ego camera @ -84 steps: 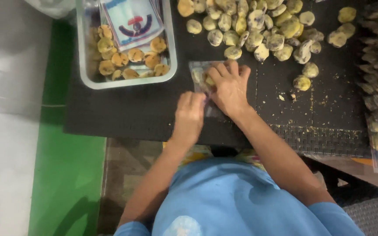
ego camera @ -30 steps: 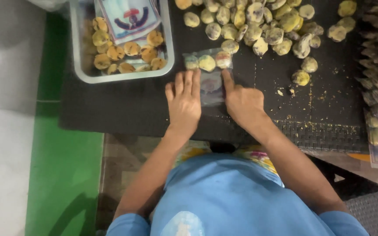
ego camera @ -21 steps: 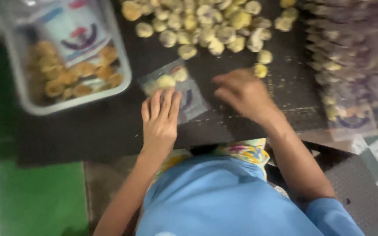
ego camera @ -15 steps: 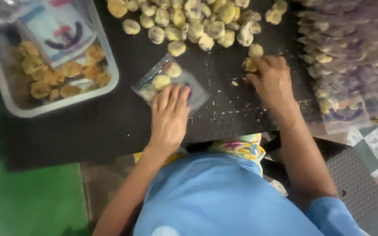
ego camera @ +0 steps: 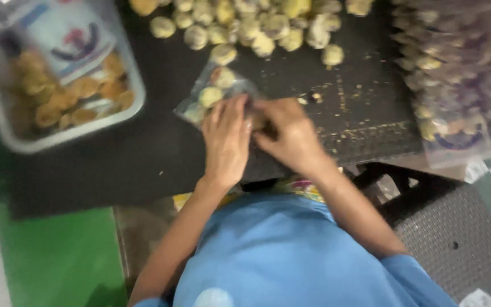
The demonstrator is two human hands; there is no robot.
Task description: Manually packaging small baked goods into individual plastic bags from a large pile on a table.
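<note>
A clear plastic bag point(ego camera: 214, 94) holding three round yellowish cookies lies on the dark surface point(ego camera: 143, 153), just beyond the fingertips. The left hand point(ego camera: 227, 139) presses flat, fingers spread, on its near end; the right hand point(ego camera: 286, 133) touches beside it, grip unclear.

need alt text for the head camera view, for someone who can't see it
Seen from above, a person's left hand and right hand meet over a clear plastic bag holding round yellowish cookies on a black mat. Loose cookies lie beyond; a metal tray sits left, filled packets right.
</note>
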